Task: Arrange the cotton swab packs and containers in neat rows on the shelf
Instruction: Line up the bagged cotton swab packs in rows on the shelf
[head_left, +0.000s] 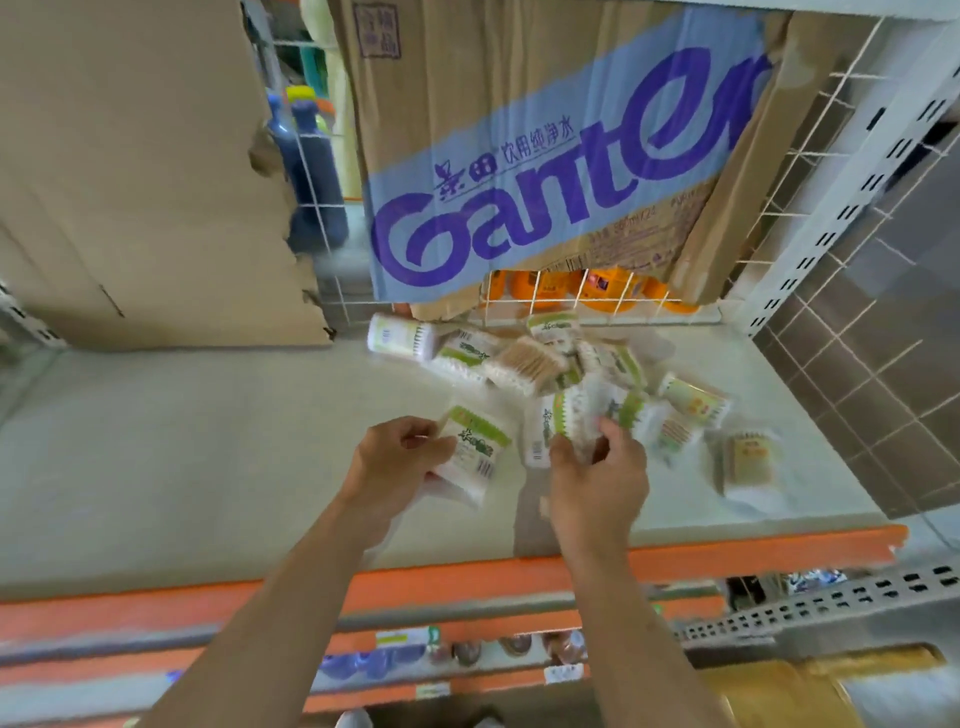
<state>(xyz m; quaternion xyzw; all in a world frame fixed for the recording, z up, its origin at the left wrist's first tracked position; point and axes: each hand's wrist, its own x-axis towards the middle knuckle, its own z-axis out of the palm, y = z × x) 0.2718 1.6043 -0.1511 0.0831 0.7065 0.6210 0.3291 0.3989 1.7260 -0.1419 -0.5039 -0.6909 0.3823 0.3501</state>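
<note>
hands (400, 457) (597, 467) gripping packs (475, 449) | shelf (182, 467) left bare | pile (545, 358) right

hands (400, 457): 2 | cardboard boxes (545, 156): 2 | swab packs (524, 364): uncountable, blurred

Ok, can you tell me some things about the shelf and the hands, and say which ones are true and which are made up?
1. The left hand holds a cotton swab pack with a green label. True.
2. The swab packs are already lined up in neat rows. False: they lie in a jumbled heap on the shelf.
3. The right hand has its fingers on packs at the near edge of the heap. True.
4. The big cardboard box behind the heap has red lettering. False: its lettering is purple on a light blue band.
5. Orange bottles show behind the wire grid, below the box. True.
</note>
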